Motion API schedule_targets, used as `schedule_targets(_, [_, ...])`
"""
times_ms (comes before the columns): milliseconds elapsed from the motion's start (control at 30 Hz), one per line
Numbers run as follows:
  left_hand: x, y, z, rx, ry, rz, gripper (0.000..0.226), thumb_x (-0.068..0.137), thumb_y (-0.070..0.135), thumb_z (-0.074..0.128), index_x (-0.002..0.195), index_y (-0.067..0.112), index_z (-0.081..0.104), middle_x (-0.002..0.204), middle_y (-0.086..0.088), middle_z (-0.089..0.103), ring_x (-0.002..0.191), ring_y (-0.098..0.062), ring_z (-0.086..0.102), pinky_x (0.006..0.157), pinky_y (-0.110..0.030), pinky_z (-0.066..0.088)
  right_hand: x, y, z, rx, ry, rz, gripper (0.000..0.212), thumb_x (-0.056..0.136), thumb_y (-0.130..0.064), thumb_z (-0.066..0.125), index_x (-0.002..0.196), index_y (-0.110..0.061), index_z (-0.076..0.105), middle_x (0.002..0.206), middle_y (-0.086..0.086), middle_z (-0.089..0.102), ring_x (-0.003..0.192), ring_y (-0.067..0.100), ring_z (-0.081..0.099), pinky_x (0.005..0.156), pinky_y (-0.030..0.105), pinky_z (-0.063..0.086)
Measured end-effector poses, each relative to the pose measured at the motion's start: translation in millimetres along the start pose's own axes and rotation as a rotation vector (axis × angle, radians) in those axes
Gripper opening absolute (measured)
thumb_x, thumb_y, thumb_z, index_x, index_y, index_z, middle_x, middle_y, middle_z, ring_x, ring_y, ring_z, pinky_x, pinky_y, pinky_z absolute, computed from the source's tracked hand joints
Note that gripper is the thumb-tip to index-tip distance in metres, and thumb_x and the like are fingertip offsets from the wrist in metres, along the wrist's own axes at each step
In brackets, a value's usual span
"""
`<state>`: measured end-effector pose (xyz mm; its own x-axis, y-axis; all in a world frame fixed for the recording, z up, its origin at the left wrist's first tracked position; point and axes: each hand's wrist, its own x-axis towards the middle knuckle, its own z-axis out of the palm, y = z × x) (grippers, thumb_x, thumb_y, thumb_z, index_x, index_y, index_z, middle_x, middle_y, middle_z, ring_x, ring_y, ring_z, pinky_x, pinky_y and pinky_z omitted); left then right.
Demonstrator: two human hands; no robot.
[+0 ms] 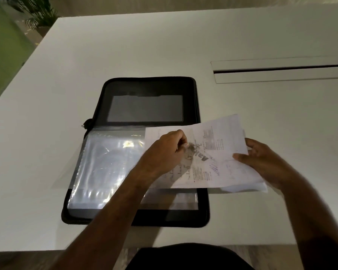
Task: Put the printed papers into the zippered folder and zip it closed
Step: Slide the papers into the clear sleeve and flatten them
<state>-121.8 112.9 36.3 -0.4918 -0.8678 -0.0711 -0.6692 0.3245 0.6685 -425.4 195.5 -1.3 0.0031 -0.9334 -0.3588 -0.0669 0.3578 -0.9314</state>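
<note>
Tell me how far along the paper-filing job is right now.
Done: the zippered folder lies unzipped and open flat on the table, its clear sleeves exposed. In hand: the printed papers are held above the folder's right side, the left hand pinching the left part of the sheet and the right hand gripping the right edge. Left: slide the papers in, fold the folder shut and zip it.

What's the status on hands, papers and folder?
Both hands, left hand and right hand, hold printed papers over open zippered folder. Papers not in. Nothing blocking.
</note>
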Motion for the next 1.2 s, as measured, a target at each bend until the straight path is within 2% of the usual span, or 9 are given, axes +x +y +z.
schedule_targets(200, [1.8,2.1,0.7,0.020,-0.034,0.003,0.013,0.106,0.032,0.054,0.101,0.020,0.057,0.103,0.009,0.064,0.084,-0.015,0.064,0.060,-0.011,0.041,-12.2,16.8,-41.5,0.010,0.135,-0.011,0.070,0.067,-0.058,0.094,0.129,-0.036,0.071,0.116,0.007,0.082,0.101,0.033,0.080,0.073,0.038,0.066])
schedule_targets(367, [4.1,2.1,1.1,0.017,-0.068,0.003,0.012,0.105,0.031,0.054,0.095,0.025,0.055,0.098,0.017,0.060,0.077,-0.010,0.061,0.054,-0.009,0.041,-17.2,18.5,-53.5,0.047,0.132,-0.010,0.074,0.062,-0.057,0.096,0.128,-0.035,0.072,0.115,0.010,0.082,0.100,0.034,0.081,0.073,0.038,0.066])
schedule_targets(533, [3.2,0.0,-0.1,0.034,-0.091,0.014,0.012,0.104,0.037,0.057,0.094,0.029,0.056,0.089,0.023,0.057,0.073,-0.005,0.060,0.046,-0.007,0.042,-12.9,22.2,-36.6,0.084,0.046,0.011,0.053,0.077,-0.031,0.087,0.128,-0.033,0.073,0.120,0.013,0.080,0.105,0.036,0.079,0.075,0.041,0.066])
schedule_targets(700, [-4.0,-1.9,-2.3,-0.004,-0.137,0.016,0.008,0.103,0.037,0.059,0.101,0.029,0.059,0.095,0.021,0.061,0.080,-0.005,0.063,0.058,-0.011,0.043,-10.7,23.7,-31.5,0.042,0.098,-0.029,0.038,0.092,-0.015,0.078,0.123,-0.036,0.075,0.113,0.010,0.082,0.098,0.034,0.081,0.069,0.036,0.066])
schedule_targets(833, [-24.1,-5.7,-19.6,0.027,-0.116,0.140,0.009,0.098,0.044,0.064,0.100,0.036,0.060,0.098,0.027,0.059,0.093,0.001,0.059,0.066,-0.008,0.045,-12.8,23.4,-38.3,0.034,0.119,-0.035,0.036,0.095,-0.011,0.075,0.123,-0.035,0.076,0.111,0.009,0.083,0.095,0.033,0.081,0.068,0.034,0.065])
schedule_targets(933, [-54.0,-18.5,-35.6,0.088,-0.173,0.195,0.039,0.078,0.072,0.070,0.104,0.045,0.059,0.108,0.038,0.054,0.115,0.010,0.045,0.085,-0.009,0.042,-14.7,23.0,-38.8,0.059,0.116,-0.008,0.036,0.093,-0.011,0.077,0.121,-0.034,0.077,0.114,0.008,0.082,0.099,0.032,0.081,0.069,0.035,0.066])
schedule_targets(1033, [-90.8,-36.2,-35.6,0.199,-0.218,0.229,0.069,0.073,0.087,0.062,0.129,0.047,0.057,0.133,0.041,0.046,0.130,0.015,0.034,0.102,-0.014,0.031,-16.7,20.9,-34.2,0.077,0.114,0.017,0.040,0.084,-0.022,0.082,0.121,-0.034,0.076,0.117,0.008,0.081,0.101,0.032,0.080,0.070,0.043,0.068])
schedule_targets(1133, [-117.2,-53.2,-28.2,0.365,-0.148,0.369,0.071,0.090,0.063,0.066,0.152,0.034,0.047,0.158,0.019,0.042,0.148,0.001,0.030,0.119,-0.022,0.025,-19.3,17.8,-27.7,0.076,0.102,0.043,0.038,0.084,-0.024,0.081,0.118,-0.038,0.077,0.115,0.006,0.082,0.094,0.028,0.082,0.050,0.034,0.061])
schedule_targets(1200, [-128.4,-64.5,-24.9,0.492,-0.068,0.460,0.060,0.100,0.041,0.060,0.155,0.020,0.045,0.163,0.004,0.041,0.152,-0.014,0.034,0.123,-0.033,0.028,-19.8,16.4,-24.6,0.074,0.092,0.058,0.036,0.086,-0.024,0.079,0.118,-0.040,0.077,0.114,0.005,0.082,0.088,0.025,0.082,0.043,0.028,0.053])
